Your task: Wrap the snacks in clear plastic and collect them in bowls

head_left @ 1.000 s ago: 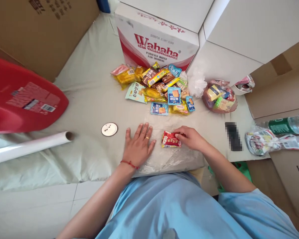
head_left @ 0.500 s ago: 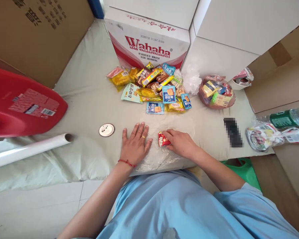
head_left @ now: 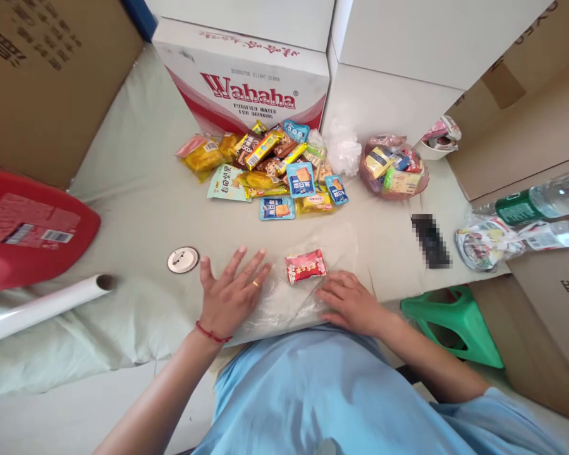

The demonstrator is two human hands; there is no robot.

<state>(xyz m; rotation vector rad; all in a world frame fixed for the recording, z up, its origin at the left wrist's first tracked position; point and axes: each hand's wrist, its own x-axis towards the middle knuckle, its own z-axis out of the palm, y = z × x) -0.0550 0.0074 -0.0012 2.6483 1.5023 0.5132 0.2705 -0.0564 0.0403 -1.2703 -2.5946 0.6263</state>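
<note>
A small red snack packet (head_left: 306,266) lies on a sheet of clear plastic (head_left: 275,303) at the front of the cloth-covered table. Just right of the packet, my right hand (head_left: 348,300) rests on the plastic, fingers stretched out and holding nothing. My left hand (head_left: 232,287) is spread at the plastic's left side, empty, with a ring and a red wrist cord. Beside its fingertips sits a round pin badge (head_left: 183,260), pin side up. Behind the hands is a heap of wrapped snacks (head_left: 265,167), with blue packets (head_left: 277,208) along its near edge.
A Wahaha carton (head_left: 251,88) and white boxes stand behind the heap. To the right are a bowl of snacks (head_left: 393,167), a blurred black object (head_left: 431,241) and plastic bottles (head_left: 543,199). At left lie a red container (head_left: 33,230) and a white roll (head_left: 42,309). A green stool (head_left: 455,325) stands below.
My right hand has let go of the red packet and drawn back to the right of it. My left hand has shifted left, fingers spread wider. The camera view has turned a little.
</note>
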